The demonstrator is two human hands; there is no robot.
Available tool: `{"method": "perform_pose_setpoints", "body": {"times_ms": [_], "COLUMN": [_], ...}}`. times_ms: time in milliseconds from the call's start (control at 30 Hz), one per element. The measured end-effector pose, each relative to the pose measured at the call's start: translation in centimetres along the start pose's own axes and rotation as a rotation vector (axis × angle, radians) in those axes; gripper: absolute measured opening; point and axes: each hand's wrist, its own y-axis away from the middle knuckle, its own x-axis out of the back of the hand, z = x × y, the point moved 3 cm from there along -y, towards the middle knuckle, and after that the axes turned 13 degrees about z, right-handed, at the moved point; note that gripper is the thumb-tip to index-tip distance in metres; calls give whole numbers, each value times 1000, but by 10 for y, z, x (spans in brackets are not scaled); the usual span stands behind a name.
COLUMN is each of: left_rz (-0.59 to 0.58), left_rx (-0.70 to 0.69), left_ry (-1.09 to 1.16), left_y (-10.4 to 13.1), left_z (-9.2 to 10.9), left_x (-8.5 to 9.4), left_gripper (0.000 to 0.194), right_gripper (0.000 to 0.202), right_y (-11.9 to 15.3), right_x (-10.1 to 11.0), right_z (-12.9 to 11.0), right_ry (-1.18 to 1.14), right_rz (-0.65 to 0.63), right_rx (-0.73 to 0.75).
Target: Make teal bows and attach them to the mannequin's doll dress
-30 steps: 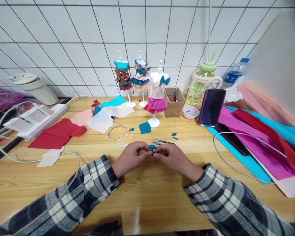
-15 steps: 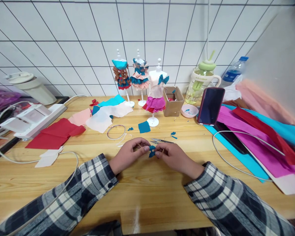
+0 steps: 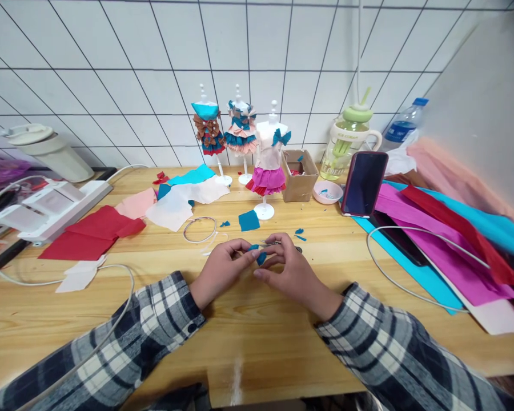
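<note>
Between the thumb and fingers of my left hand (image 3: pixel 227 265) is a small teal crepe paper piece (image 3: pixel 261 258), its shape partly covered by the fingers. My right hand (image 3: pixel 293 274) is just right of it, thumb and fingers apart, the fingertips very close to the piece. Whether they touch it is hard to tell. Behind the right hand lie thread snips (image 3: pixel 299 249), mostly hidden by the fingers. A teal paper square (image 3: pixel 249 221) and small teal scraps (image 3: pixel 299 231) lie beyond the hands.
Three small dress forms in paper outfits, the nearest with a magenta skirt (image 3: pixel 265 180), stand at the back. Right of them are a cardboard box (image 3: pixel 300 180), pink bowl (image 3: pixel 328 200), phone (image 3: pixel 364 182) and coloured sheets (image 3: pixel 449 245). Left lie red paper (image 3: pixel 89 231) and a power strip (image 3: pixel 64 211).
My right hand's pinch on the teal piece has opened, and its fingers have spread. The piece has turned and stays in my left hand. The whole view has shifted slightly.
</note>
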Motion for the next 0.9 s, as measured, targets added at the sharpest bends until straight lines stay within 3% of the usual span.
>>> {"method": "perform_pose_setpoints", "body": {"times_ms": [167,367,433,600,733,900], "left_rz": [41,75,70,19,9,61], "left_rx": [89,149,173,177,167,203], "left_ry": [197,257,300,351,371,428], "left_y": [2,3,3,4,5,7], "left_z": [1,1,0,-1,-1,-2], "left_x": [-5,-4,-3,-5,-6,-5], "left_gripper": [28,26,26,25,24,22], "right_gripper": [38,6,9,51,28,13], "right_y": [0,-2,-2,3,5,3], "right_x": [-4,6,9,4,-1,3], "right_z": [-6,-14,-14,-17,-17,-18], "right_ry": [85,132,118,205,295,174], "right_rz": [163,216,238,166,177,281], "right_rx": [82,148,136,279,355,313]}}
